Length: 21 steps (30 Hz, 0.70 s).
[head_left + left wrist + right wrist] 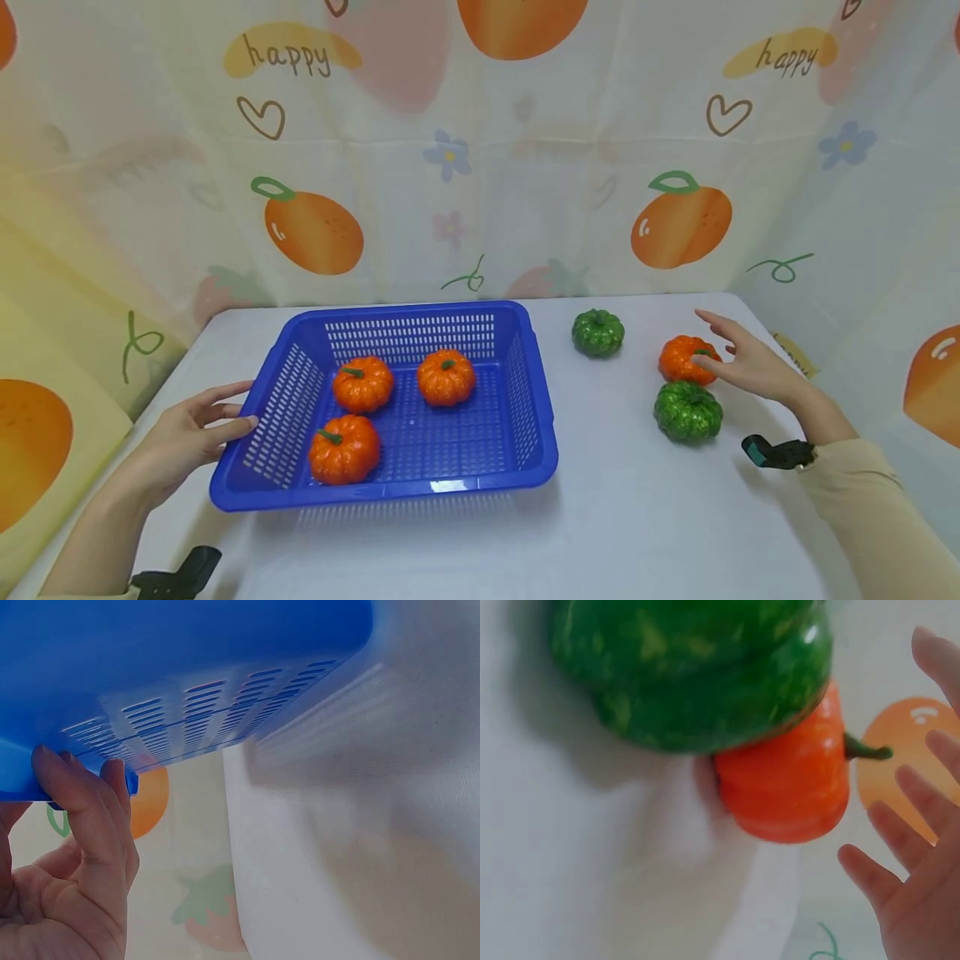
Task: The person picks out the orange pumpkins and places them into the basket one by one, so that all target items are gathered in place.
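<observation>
A blue plastic basket with slotted walls stands on the left half of the table. Inside it lie three small orange pumpkins with green stems. My left hand grips the basket's left rim, thumb on top and fingers beneath, as the left wrist view shows. On the right, my right hand hovers beside another orange pumpkin, fingers spread and holding nothing. Just in front of that pumpkin sits a green pumpkin. A second green pumpkin is farther back, near the basket's right side.
A white table carries everything. Behind it and at both sides hangs a pale cloth printed with oranges, hearts and flowers. Dark straps are worn on the wrists.
</observation>
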### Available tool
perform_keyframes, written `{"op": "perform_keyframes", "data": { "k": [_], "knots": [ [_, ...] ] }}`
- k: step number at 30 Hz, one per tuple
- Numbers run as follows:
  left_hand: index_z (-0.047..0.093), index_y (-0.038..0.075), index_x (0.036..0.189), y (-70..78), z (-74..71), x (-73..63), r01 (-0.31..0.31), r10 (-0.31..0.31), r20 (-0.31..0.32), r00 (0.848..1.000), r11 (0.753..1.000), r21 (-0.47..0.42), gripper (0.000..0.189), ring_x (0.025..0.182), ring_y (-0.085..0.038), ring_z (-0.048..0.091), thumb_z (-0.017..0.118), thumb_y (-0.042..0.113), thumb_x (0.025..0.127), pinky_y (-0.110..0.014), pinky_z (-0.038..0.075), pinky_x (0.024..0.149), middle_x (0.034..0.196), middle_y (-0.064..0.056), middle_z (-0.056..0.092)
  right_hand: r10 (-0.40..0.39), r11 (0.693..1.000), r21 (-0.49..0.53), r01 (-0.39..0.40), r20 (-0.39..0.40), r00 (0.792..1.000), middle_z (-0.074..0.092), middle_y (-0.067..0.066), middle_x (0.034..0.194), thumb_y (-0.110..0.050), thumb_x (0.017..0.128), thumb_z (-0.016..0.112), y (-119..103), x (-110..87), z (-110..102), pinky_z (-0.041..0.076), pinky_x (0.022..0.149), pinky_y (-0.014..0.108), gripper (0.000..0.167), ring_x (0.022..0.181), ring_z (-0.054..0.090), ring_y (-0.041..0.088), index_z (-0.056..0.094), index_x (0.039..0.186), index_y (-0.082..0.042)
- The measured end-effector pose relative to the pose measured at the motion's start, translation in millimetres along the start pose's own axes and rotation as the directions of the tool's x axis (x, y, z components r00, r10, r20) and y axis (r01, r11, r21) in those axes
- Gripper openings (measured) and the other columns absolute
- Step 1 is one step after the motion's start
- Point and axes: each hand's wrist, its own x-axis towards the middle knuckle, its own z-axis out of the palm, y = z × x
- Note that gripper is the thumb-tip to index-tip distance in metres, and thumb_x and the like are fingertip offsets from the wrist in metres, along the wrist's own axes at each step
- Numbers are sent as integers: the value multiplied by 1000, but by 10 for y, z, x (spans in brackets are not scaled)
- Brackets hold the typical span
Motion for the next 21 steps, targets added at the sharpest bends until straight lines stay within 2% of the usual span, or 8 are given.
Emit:
{"op": "perform_keyframes", "data": {
  "k": [8,14,21],
  "knots": [
    [28,2,143,16,2,0,-2,2,1,1000,1000,-1,67,76,-11,63,60,27,90,-28,53,68,97,4,58,20,999,30,-22,64,998,15,30,146,-24,88,62,159,-12,10,29,95,65,80,126,23,53,12,147,-2],
    [26,2,143,21,3,-2,12,-12,2,1000,1000,14,69,76,-11,63,60,29,90,-28,53,68,100,-1,58,26,999,33,-30,111,994,15,30,146,-24,89,61,229,-8,32,34,92,62,79,125,26,54,11,146,0],
    [27,2,143,23,6,-7,9,-9,-4,1000,1000,15,68,76,-12,63,60,28,89,-28,53,67,99,0,58,97,995,-5,-97,163,982,16,30,146,-33,89,60,260,4,63,34,91,65,83,123,29,51,9,147,-3]
  ]
}}
